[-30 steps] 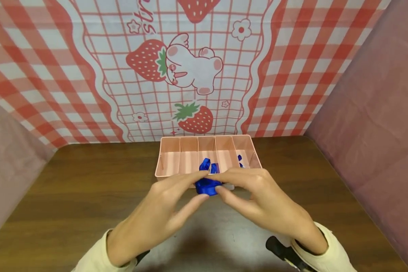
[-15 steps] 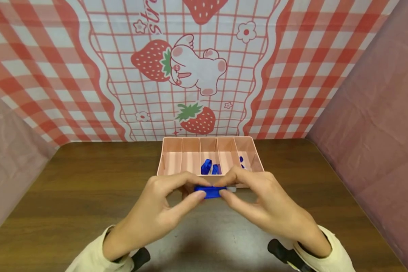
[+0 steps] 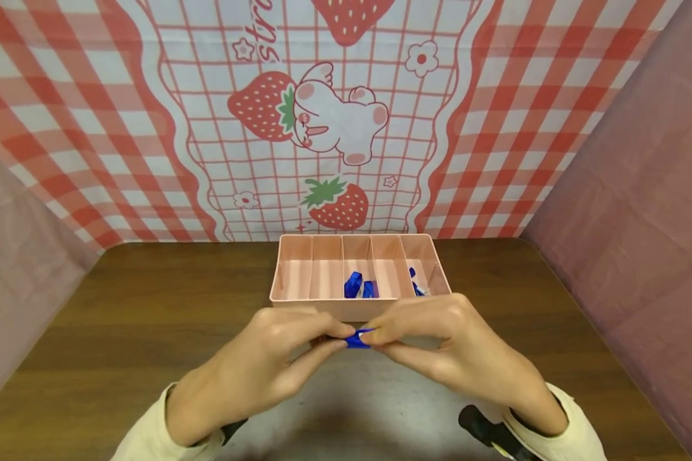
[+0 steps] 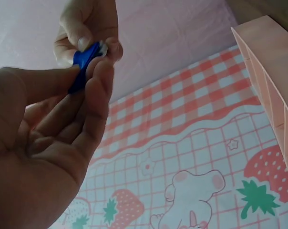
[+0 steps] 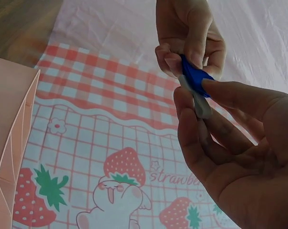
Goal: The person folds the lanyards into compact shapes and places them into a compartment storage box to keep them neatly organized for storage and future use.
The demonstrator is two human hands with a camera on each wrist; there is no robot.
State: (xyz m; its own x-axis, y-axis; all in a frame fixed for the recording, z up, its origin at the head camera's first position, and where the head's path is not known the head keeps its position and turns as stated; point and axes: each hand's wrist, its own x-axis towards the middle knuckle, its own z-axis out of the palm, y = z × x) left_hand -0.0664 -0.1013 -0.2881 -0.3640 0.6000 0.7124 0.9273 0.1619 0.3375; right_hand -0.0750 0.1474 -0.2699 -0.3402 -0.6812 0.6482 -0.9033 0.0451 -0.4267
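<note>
A shiny blue ribbon (image 3: pixel 354 340) is folded small between both hands, just in front of the pink tray. The left hand (image 3: pixel 271 352) pinches its left end between thumb and fingertips. From the other side, the right hand (image 3: pixel 446 349) pinches the right end. In the right wrist view, a whitish looped strip (image 5: pixel 201 106) lies against the blue ribbon (image 5: pixel 196 78), between the right hand's fingers. The fingertips hide much of the ribbon in the head view.
The pink tray (image 3: pixel 317 311) with several compartments stands at the table's back. Blue ribbon pieces (image 3: pixel 354 285) lie in its middle compartment, and small blue and white pieces (image 3: pixel 418 290) in the rightmost. A strawberry-print cloth (image 3: pixel 207 83) hangs behind the wooden table (image 3: pixel 121 320).
The blue ribbon has gone from a wider loop to a narrow fold, with less of it showing. Both hands have come slightly lower in the head view. The fingertips now meet more closely.
</note>
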